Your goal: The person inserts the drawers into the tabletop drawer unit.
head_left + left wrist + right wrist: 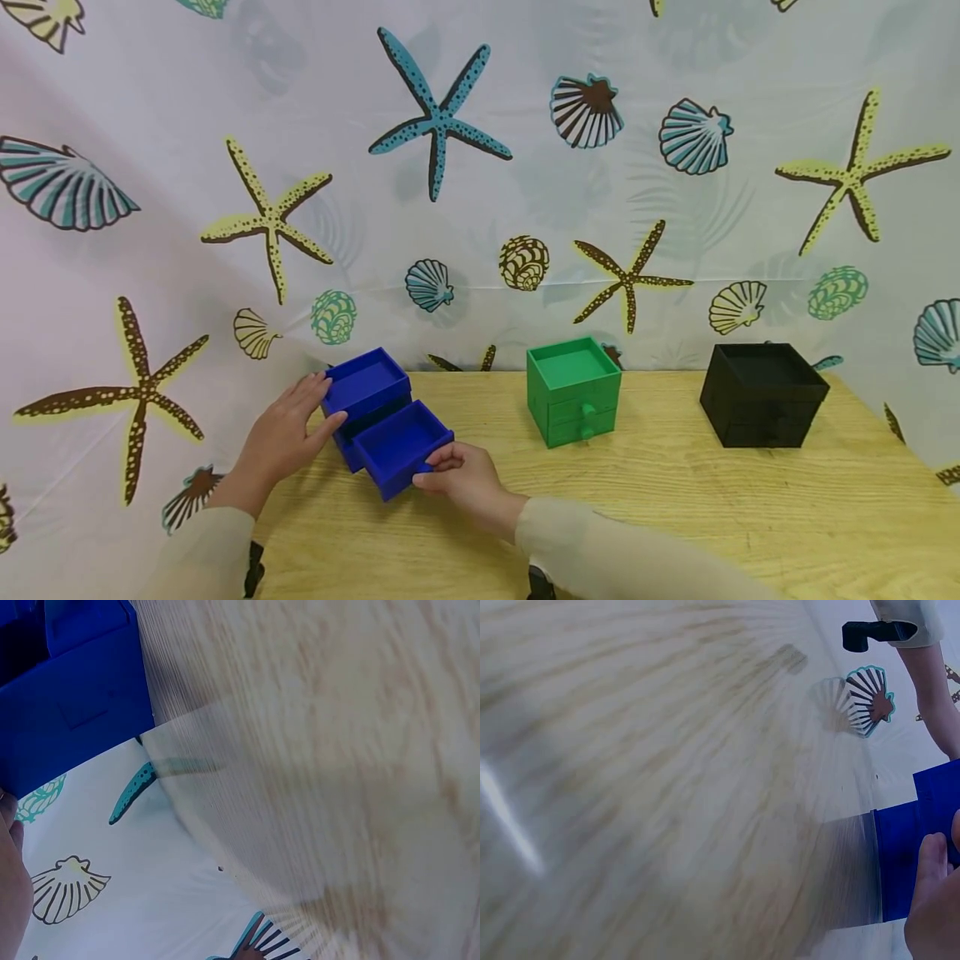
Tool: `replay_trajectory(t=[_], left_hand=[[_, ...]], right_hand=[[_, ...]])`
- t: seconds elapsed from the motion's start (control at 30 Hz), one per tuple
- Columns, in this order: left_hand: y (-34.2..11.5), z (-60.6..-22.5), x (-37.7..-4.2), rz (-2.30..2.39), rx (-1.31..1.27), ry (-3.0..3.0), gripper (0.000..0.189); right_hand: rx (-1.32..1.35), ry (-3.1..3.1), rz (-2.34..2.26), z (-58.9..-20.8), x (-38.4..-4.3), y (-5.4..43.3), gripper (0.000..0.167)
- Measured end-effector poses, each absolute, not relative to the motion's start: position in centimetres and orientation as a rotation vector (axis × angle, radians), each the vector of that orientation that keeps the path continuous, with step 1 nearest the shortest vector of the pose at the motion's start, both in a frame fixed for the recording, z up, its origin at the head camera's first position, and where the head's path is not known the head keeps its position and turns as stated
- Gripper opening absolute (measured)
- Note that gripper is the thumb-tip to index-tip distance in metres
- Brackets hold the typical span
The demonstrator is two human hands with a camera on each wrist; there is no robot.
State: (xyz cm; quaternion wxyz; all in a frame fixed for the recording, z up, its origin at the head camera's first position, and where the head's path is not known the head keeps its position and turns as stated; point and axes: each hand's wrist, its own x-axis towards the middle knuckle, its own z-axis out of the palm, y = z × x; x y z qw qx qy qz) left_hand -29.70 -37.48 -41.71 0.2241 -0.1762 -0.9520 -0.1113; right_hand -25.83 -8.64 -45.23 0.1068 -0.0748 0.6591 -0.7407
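A small blue drawer cabinet with an open-topped tray stands at the left of the table. Its upper drawer is slid well out toward the front right and looks bare inside. My left hand rests against the cabinet's left side, fingers extended by the top rim and thumb near the front edge. With thumb and fingers, my right hand pinches the knob on the drawer's front. In the left wrist view, the cabinet's side fills the upper left corner.
A green drawer cabinet stands at the middle of the wooden table, its drawers closed. Farther right is a black one of similar shape. Behind them hangs a white curtain printed with starfish and shells.
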Motion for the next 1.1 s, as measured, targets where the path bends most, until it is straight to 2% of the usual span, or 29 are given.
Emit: replay_trajectory(t=[1.1], left_hand=[[-37.5, -41.9, -29.8, -0.324, -0.459, -2.600, 0.070]], right_hand=[[-0.113, 1.982, -2.226, -44.6, -26.9, -12.9, 0.021]])
